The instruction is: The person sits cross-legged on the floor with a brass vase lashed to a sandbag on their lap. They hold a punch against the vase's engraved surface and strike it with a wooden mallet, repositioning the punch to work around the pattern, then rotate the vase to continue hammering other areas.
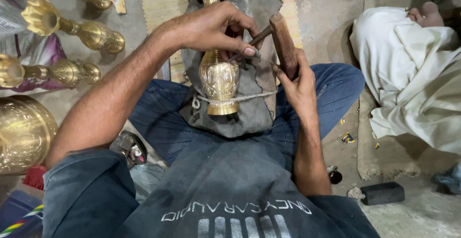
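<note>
So the brass vase lies tied with string on a grey pad in the person's lap, foot near, mouth pointing far. Left hand pinches a thin punch against it; right hand grips a wooden mallet. More brass vases lie far left.
</note>
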Available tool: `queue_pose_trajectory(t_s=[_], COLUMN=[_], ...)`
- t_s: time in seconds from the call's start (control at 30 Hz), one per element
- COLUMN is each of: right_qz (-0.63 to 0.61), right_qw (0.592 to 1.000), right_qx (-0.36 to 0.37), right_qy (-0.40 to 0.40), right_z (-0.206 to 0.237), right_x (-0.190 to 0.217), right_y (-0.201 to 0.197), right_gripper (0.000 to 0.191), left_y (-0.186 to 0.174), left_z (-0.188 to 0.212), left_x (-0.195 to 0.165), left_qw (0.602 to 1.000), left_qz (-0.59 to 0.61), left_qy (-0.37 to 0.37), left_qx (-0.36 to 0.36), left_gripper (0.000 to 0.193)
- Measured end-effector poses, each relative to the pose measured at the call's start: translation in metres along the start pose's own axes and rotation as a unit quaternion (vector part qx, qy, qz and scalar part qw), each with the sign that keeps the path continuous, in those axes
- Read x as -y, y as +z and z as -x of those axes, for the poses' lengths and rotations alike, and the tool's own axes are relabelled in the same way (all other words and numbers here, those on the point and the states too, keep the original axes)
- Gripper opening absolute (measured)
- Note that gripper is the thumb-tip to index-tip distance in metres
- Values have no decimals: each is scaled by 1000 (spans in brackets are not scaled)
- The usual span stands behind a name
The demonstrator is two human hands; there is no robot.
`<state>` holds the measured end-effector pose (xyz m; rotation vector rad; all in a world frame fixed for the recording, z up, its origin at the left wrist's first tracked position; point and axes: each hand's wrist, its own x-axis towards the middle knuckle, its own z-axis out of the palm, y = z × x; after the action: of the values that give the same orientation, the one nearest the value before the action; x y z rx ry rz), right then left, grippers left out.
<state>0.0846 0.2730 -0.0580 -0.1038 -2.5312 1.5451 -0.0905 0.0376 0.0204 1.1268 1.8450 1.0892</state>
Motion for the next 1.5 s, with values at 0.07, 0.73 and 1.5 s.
queue_pose_trajectory(t_s=[0.07, 0.73, 1.5], right_qz=[7, 4, -7], right_qw=[1000, 983, 995], right_qx=[-17, -179, -75], right_qy=[-14, 37, 61], right_z=[2, 11, -4], right_x=[-3, -19, -22], right_y=[-2, -4, -21], right_gripper=[40, 26, 21], left_y=[-1, -1, 0], left_z=[0, -11, -6], left_x=[-2, -14, -12], left_qw=[1000, 994, 997], left_qz=[9, -78, -63], left_qy=[4, 21, 19], left_qx=[11, 77, 37], left_gripper=[41, 38, 37])
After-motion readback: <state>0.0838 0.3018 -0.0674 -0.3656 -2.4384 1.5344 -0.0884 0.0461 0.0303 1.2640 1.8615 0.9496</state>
